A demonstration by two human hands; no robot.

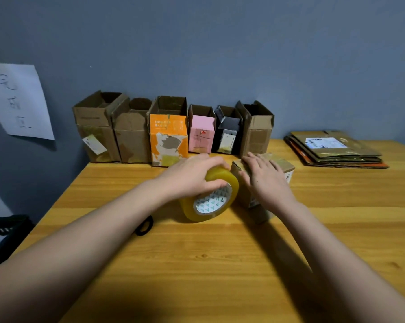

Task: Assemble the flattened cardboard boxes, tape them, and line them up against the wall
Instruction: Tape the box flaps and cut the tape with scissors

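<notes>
Left hand (192, 176) curls its fingers round the tape roll (211, 199) at table (220, 264) centre. Right hand (264, 178), at three o'clock of it, presses spread fingers flat on a small box (283, 166). Six open boxes (169, 129) line the wall at twelve; flat cardboard (336, 148) is stacked at two.

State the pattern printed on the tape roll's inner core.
Small teal triangles on white, on the tape roll's core; head view shows it best.

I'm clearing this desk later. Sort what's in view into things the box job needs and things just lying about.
Belongs to the job:
- tape roll, gripped by the left hand
- small box under the flat right hand
- six open boxes lined along the wall
- flattened cardboard stack

Lying about:
- black ring on the table
- handwritten paper sheet on the wall
- dark clutter left of the table
</notes>
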